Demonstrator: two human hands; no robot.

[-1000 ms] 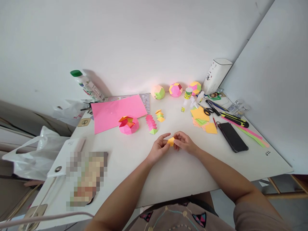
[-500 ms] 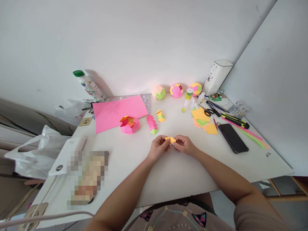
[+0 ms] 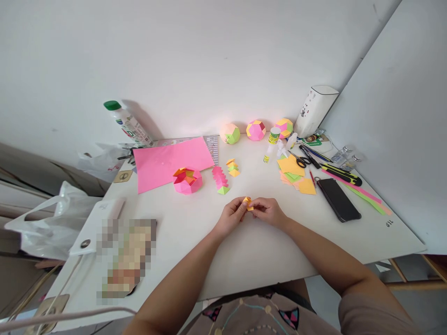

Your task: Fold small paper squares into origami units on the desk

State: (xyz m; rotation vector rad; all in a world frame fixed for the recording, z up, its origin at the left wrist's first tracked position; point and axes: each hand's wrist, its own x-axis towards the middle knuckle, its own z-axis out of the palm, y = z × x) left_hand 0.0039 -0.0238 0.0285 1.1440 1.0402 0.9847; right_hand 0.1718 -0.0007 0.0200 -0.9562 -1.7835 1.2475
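A small folded orange paper piece (image 3: 248, 203) is held between my left hand (image 3: 232, 215) and my right hand (image 3: 268, 211), with the fingers of both closed on it above the white table. Beyond them stand a short row of orange and green folded pieces (image 3: 233, 168) and a row of pink ones (image 3: 220, 178) with a green one at its near end. An open pink paper shape (image 3: 187, 182) with orange inside sits to the left. Square orange and green paper sheets (image 3: 292, 170) lie at the right.
Three paper balls (image 3: 256, 130) sit by the wall. Glue bottles (image 3: 273, 137), scissors (image 3: 302, 162), cutters (image 3: 341, 174) and a black phone (image 3: 338, 199) are at the right. Pink paper (image 3: 172, 160) and a green-capped bottle (image 3: 131, 124) are at the left.
The orange piece has turned and looks narrower and more upright between my fingers. My right hand has shifted slightly to the left, nearer my left hand.
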